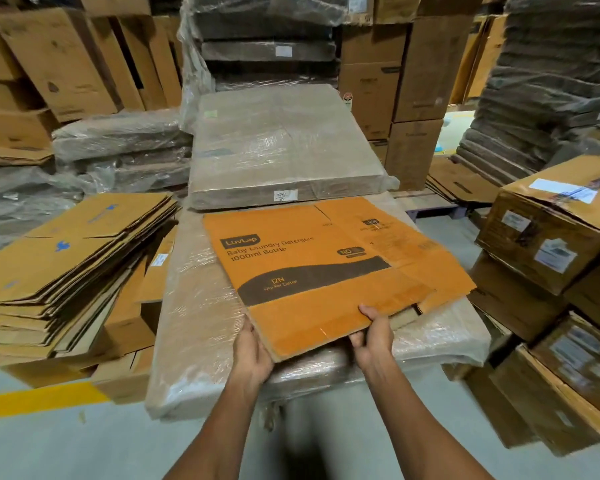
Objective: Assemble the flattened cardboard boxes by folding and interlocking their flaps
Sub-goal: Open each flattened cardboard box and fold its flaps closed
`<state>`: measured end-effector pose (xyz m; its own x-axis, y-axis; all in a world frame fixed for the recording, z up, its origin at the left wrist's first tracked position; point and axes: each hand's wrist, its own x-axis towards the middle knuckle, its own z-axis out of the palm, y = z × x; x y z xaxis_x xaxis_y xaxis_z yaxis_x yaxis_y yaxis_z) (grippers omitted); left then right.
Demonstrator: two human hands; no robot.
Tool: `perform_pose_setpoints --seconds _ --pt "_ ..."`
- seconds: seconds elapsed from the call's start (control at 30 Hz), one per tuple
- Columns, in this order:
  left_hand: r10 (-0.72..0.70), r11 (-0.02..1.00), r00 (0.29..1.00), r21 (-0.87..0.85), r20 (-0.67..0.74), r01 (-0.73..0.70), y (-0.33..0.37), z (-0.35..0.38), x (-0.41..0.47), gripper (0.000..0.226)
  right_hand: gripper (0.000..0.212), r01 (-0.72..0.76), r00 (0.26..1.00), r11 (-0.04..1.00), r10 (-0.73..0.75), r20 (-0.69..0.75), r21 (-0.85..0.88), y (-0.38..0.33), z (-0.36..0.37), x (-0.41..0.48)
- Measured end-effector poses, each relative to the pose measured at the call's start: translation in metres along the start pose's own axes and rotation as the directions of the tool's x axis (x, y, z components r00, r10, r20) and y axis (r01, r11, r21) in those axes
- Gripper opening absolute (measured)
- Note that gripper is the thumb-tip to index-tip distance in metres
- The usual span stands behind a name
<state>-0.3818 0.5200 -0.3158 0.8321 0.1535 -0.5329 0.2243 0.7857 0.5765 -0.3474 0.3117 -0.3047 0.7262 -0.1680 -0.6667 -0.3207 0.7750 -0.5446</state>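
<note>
A flattened orange cardboard box [326,268] with dark print lies flat and slightly skewed on a plastic-wrapped bundle [194,341] in front of me. My left hand [253,351] grips its near left edge, the fingers hidden under the board. At the near right edge my right hand [373,336] holds the near flap, thumb on top and fingers curled beneath. The box's right-hand flaps reach out past the bundle's right side.
A second wrapped bundle [284,147] lies behind the box. A stack of flattened brown boxes [66,268] sits at the left. Taped, labelled cartons [551,237] are stacked at the right. Tall wrapped pallets and upright cardboard fill the back. Grey floor with a yellow line [39,398] is near left.
</note>
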Motion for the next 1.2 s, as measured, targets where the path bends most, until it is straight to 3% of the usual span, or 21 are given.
perform_pose_setpoints --seconds 0.03,0.13,0.2,0.27,0.33,0.4,0.5,0.6,0.67,0.77,0.97,1.07,1.2 --pt "-0.021 1.0 0.999 -0.011 0.036 0.021 -0.009 0.004 -0.002 0.026 0.022 -0.013 0.999 1.0 0.013 0.037 0.002 0.006 0.01 -0.002" --pt "-0.088 0.996 0.987 -0.008 0.136 0.089 -0.031 0.024 -0.014 0.047 0.032 -0.035 0.993 0.999 0.036 0.112 -0.015 0.026 0.036 -0.004" --pt "-0.076 0.997 0.981 0.034 0.18 0.071 -0.03 0.037 -0.021 0.041 0.041 -0.039 0.99 0.997 0.046 0.13 -0.06 0.036 0.046 -0.005" --pt "0.026 0.996 0.997 0.078 0.076 -0.032 -0.023 0.038 -0.017 0.038 0.044 -0.028 0.986 0.992 0.048 0.159 -0.124 0.044 0.049 -0.001" --pt "0.053 0.997 0.998 0.062 -0.042 -0.05 -0.011 0.032 -0.012 0.052 0.04 -0.024 0.979 0.981 0.062 0.194 -0.192 0.049 0.046 0.002" --pt "0.032 0.999 0.997 -0.031 -0.07 -0.035 0.0 0.014 -0.006 0.039 0.041 -0.066 0.969 0.975 0.114 0.219 -0.213 0.052 0.034 0.008" --pt "0.015 0.994 0.993 -0.107 -0.12 -0.028 0.015 -0.019 0.002 0.027 0.043 -0.112 0.974 0.982 0.138 0.181 -0.15 0.047 -0.004 0.023" --pt "0.009 0.994 0.977 -0.104 -0.212 -0.032 0.028 -0.047 0.004 0.031 0.019 -0.113 0.984 0.992 0.119 0.134 -0.05 0.037 -0.045 0.043" --pt "-0.005 0.993 0.973 -0.115 -0.23 -0.022 0.033 -0.06 0.004 0.027 0.009 -0.086 0.996 0.992 0.089 0.028 -0.096 0.031 -0.062 0.053" --pt "-0.009 0.99 0.974 -0.136 -0.227 -0.022 0.038 -0.073 0.001 0.028 0.011 -0.101 0.994 0.983 0.096 -0.044 -0.151 0.03 -0.075 0.067" --pt "-0.04 0.988 0.978 -0.154 -0.207 0.007 0.04 -0.077 -0.004 0.022 0.029 -0.13 0.991 0.988 0.132 0.017 -0.088 0.034 -0.074 0.086" --pt "-0.051 0.986 0.975 -0.165 -0.217 0.015 0.041 -0.081 -0.001 0.033 0.035 -0.133 0.991 0.986 0.131 -0.027 -0.103 0.029 -0.066 0.091" --pt "-0.064 0.983 0.979 -0.182 -0.195 0.028 0.045 -0.08 0.009 0.034 0.028 -0.154 0.985 0.983 0.144 -0.099 -0.101 0.026 -0.064 0.1"
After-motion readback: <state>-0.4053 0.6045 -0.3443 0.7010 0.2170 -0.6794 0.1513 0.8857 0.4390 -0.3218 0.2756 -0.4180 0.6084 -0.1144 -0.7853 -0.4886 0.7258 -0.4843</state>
